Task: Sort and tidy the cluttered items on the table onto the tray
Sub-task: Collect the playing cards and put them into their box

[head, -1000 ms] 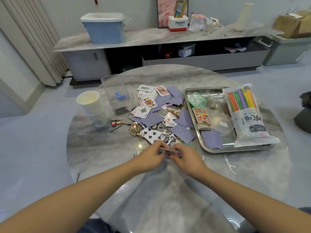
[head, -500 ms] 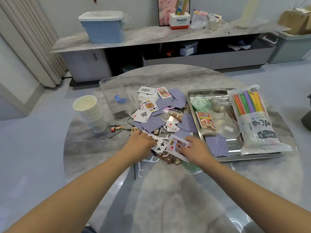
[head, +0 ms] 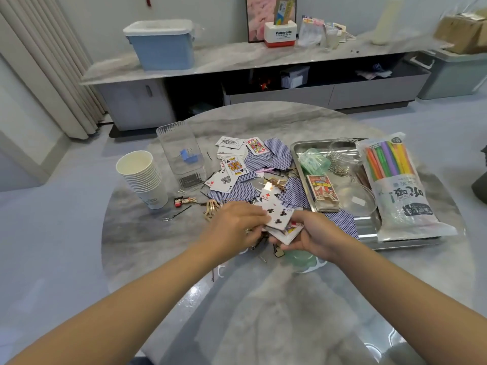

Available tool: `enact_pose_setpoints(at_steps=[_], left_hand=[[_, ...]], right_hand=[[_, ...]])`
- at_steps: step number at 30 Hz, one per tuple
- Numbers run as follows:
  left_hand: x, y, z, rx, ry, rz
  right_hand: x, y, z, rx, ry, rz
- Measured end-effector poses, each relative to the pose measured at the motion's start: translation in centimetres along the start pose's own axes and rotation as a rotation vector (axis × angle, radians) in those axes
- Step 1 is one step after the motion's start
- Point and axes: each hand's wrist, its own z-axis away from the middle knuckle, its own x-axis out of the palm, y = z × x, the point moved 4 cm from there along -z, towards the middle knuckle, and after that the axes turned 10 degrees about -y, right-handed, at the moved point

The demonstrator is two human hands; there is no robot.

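Hands: your left hand (head: 238,223) and right hand (head: 312,234) meet at the centre of the frame over the near edge of the card pile.
Left hand: your fingers curl onto the left edge of a clubs card (head: 275,213) and pinch it, laying it on the stack.
Right hand: you cradle a small stack of cards (head: 288,231) from below, fingers curled round it, face-up.
Loose cards (head: 247,177): spread just above your hands, mid-frame, some face-up, many showing blue backs.
Tray (head: 297,148): metal, right of centre; it holds a red card box (head: 322,188), a green lidded container (head: 315,160), a clear bowl (head: 355,200) and one blue-backed card (head: 342,222) at its near edge.
Straw packet (head: 398,185): lies along the tray's right side.
Paper cups (head: 143,177): stacked, left of centre, with a clear plastic box (head: 181,156) just to their right.
Small clutter: hairpins (head: 176,214) and a hair claw (head: 210,208) lie left of your left hand.
Table (head: 147,241): round, marble-patterned.
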Motion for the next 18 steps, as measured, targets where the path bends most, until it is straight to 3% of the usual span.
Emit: enact_pose_setpoints(at_steps=[6, 9, 12, 14, 18], left_hand=[[1.6, -0.9, -0.2, -0.063, -0.121, 0.112], [2.1, -2.1, -0.3, -0.107, -0.154, 0.146], [2.6, -4.6, -0.5, -0.282, -0.152, 0.161], [3.0, -7.3, -0.9, -0.441, -0.196, 0.040], [4.2, -10.9, -1.1, -0.611, -0.442, -0.250]], right_hand=[[-0.4, -0.1, -1.3, -0.029, -0.106, -0.046], [-0.7, -0.4, -2.1, -0.070, -0.023, 0.099], [-1.1, -0.7, -2.7, -0.090, 0.114, 0.194], [-1.4, -0.8, -3.0, -0.085, 0.185, 0.219], [-2.1, -0.7, -3.3, -0.084, 0.257, 0.342]])
